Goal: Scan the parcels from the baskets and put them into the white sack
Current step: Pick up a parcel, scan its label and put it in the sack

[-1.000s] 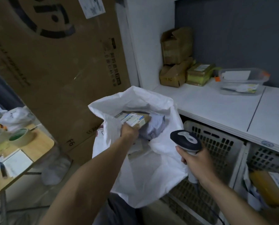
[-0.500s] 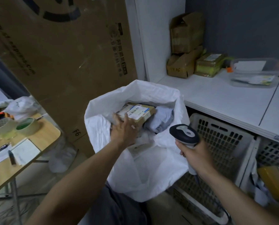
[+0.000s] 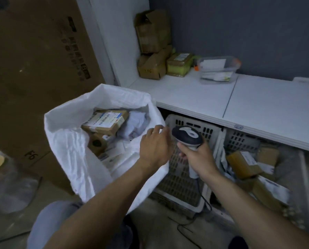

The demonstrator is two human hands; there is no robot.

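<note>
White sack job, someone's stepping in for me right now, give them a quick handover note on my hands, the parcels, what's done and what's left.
Left hand: empty, open, over the near edge of the white sack.
Right hand: gripping the scanner, in front of the left basket.
Done: several parcels are in the sack, with a labelled brown box on top beside a grey bag.
Left: the right basket holds more parcels, including a brown box. Scan each, then drop it in the sack.
</note>
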